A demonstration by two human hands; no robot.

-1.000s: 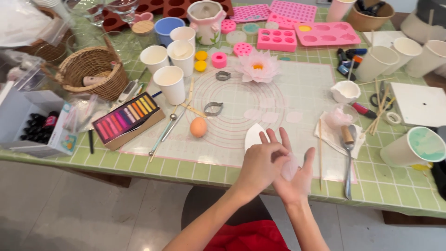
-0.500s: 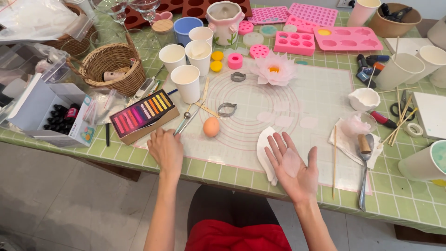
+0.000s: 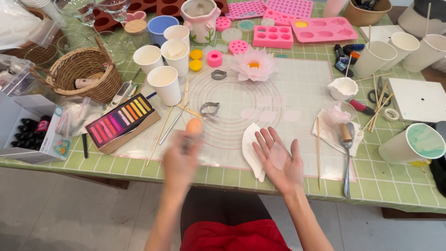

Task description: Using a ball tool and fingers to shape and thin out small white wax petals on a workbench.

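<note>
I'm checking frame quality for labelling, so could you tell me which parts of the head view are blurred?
Head view: the left hand is motion-smeared, fingers indistinct; the right hand palm up and the pastel box are sharp; lighting is even and soft.

Left hand (image 3: 180, 160) nearer orange sponge (image 3: 194, 126)

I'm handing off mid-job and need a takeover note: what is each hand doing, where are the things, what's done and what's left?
Left hand: blurred, at the orange egg-shaped tool on the mat; whether it grips it cannot be told.
Right hand: open, palm up, a thin pale petal piece lying on it.
White petal mould lies on the mat just left of that hand. Pastel box sits left of the mat.
Done: a pink flower lies finished at the mat's top.
Left: the petal on the palm looks still unshaped.
</note>
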